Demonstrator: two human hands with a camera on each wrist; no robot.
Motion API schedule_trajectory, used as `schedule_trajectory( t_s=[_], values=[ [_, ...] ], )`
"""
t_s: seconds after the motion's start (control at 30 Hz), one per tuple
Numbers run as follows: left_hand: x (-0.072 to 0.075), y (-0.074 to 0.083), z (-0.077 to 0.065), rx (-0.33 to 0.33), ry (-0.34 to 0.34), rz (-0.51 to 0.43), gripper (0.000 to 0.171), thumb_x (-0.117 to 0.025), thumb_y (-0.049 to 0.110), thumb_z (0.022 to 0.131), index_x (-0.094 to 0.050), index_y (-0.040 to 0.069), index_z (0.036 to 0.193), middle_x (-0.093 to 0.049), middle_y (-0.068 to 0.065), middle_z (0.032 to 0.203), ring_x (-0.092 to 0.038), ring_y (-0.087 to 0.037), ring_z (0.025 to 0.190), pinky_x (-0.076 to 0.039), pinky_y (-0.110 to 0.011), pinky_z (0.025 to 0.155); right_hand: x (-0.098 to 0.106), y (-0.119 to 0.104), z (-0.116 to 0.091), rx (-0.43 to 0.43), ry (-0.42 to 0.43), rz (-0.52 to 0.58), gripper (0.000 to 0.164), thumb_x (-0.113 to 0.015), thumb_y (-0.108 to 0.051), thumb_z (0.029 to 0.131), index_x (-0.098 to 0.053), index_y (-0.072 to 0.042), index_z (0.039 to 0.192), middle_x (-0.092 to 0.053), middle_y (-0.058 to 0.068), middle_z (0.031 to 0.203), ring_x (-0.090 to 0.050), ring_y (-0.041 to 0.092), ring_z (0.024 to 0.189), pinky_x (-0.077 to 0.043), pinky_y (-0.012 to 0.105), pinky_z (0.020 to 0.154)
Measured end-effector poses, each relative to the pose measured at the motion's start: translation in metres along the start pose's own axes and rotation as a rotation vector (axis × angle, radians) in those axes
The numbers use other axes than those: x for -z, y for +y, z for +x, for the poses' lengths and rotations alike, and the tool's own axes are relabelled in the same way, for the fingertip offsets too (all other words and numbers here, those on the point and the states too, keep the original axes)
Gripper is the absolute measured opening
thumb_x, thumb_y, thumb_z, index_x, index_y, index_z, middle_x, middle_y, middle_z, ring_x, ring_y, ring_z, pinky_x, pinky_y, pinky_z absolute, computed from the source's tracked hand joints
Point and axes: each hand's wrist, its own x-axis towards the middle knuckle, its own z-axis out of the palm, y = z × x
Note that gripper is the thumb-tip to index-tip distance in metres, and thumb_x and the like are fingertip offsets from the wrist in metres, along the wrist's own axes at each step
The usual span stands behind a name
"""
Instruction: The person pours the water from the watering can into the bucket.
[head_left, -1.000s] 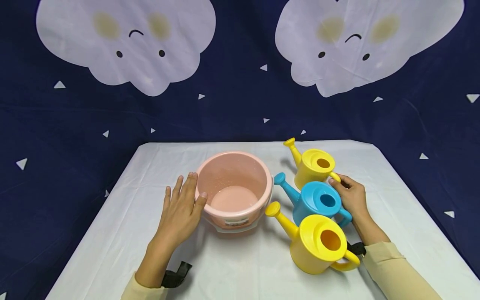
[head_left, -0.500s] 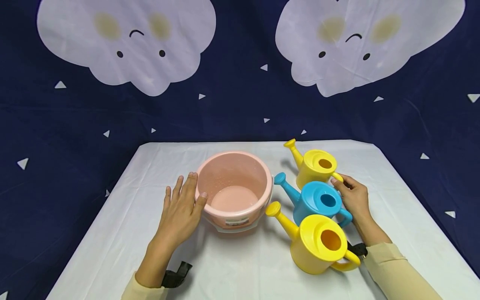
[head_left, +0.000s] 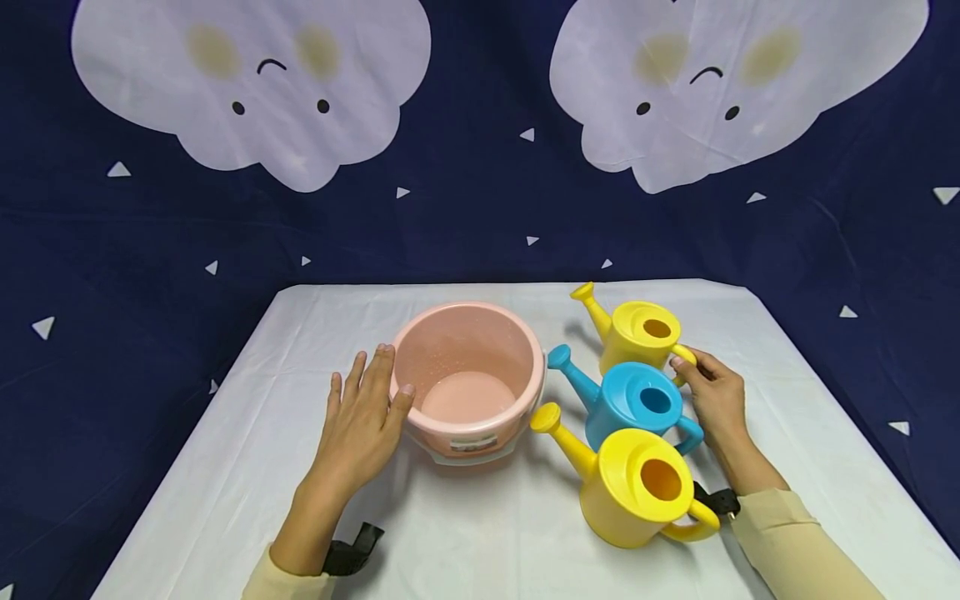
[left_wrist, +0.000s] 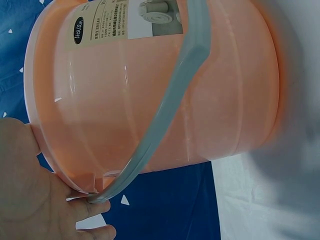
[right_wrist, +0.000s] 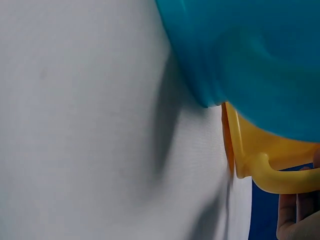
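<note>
With fingers spread and nearly straight, my left hand [head_left: 360, 421] rests against the left rim of a pink bucket [head_left: 471, 428]. In the left wrist view the bucket's grey carrying handle [left_wrist: 167, 107] hangs down beside my fingers. My right hand [head_left: 716, 400] pinches the handle of the far yellow watering can [head_left: 626, 342], at the back right of the table. A blue watering can [head_left: 622, 392] stands just in front of it and fills much of the right wrist view. Nearest me is another yellow watering can [head_left: 618, 504]. All three spouts point left toward the bucket.
A white cloth covers the table [head_left: 465, 542]. Behind it hangs a dark blue curtain [head_left: 480, 217] with clouds and small white triangles. The blue can stands between the far yellow can and the near one, close to both. Black straps [head_left: 352, 550] circle the wrists.
My right hand has moved the far yellow watering can slightly to the right and toward me. My left hand, the bucket and the other two cans have stayed in place.
</note>
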Motion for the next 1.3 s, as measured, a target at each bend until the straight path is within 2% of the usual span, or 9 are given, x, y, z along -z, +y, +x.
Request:
schedule_trajectory(
  t_s=[0.4, 0.63, 0.87, 1.07, 1.3],
  values=[
    [-0.0008, -0.0005, -0.0004, -0.005, 0.003, -0.007, 0.065, -0.024, 0.051, 0.100, -0.015, 0.014, 0.153, -0.019, -0.008, 0.159, -0.005, -0.032, 0.149, 0.003, -0.057, 0.117, -0.0008, 0.0008, 0.0009, 0.004, 0.029, 0.156, 0.033, -0.068, -0.027, 0.087, -0.067, -0.010, 0.116, -0.064, -0.015, 0.080, -0.056, 0.002, 0.081, -0.044, 0.005, 0.072],
    [-0.0010, -0.0006, -0.0004, 0.000, -0.001, -0.017, 0.065, -0.024, 0.051, 0.100, -0.014, 0.014, 0.153, -0.018, -0.008, 0.159, -0.004, -0.031, 0.149, 0.003, -0.057, 0.117, -0.0013, -0.0002, 0.0013, 0.016, 0.057, 0.388, 0.025, -0.072, -0.015, 0.083, -0.068, -0.004, 0.106, -0.064, -0.004, 0.071, -0.055, 0.011, 0.075, -0.047, 0.009, 0.066],
    [-0.0009, -0.0008, -0.0005, -0.002, 0.008, -0.013, 0.065, -0.023, 0.052, 0.100, -0.015, 0.014, 0.153, -0.019, -0.008, 0.159, -0.005, -0.031, 0.149, 0.003, -0.057, 0.117, 0.0002, -0.0003, 0.0041, -0.012, 0.064, 0.524, 0.019, -0.069, -0.005, 0.084, -0.069, -0.003, 0.102, -0.064, -0.001, 0.073, -0.056, 0.014, 0.073, -0.050, 0.012, 0.068],
    [-0.0009, -0.0010, -0.0011, -0.001, 0.008, -0.016, 0.065, -0.023, 0.052, 0.100, -0.014, 0.015, 0.153, -0.018, -0.008, 0.159, -0.005, -0.031, 0.149, 0.003, -0.057, 0.117, 0.0016, -0.0020, 0.0041, -0.023, 0.052, 0.604, 0.020, -0.069, -0.003, 0.083, -0.070, -0.002, 0.102, -0.065, -0.001, 0.078, -0.057, 0.015, 0.072, -0.053, 0.014, 0.066],
    [-0.0009, -0.0007, -0.0013, -0.001, 0.011, -0.017, 0.064, -0.025, 0.051, 0.100, -0.015, 0.014, 0.153, -0.019, -0.008, 0.159, -0.005, -0.031, 0.149, 0.003, -0.057, 0.117, 0.0017, -0.0041, 0.0047, 0.013, 0.062, 0.695, 0.019, -0.069, 0.002, 0.082, -0.070, 0.001, 0.101, -0.065, 0.001, 0.078, -0.056, 0.015, 0.068, -0.052, 0.015, 0.062]
  ],
)
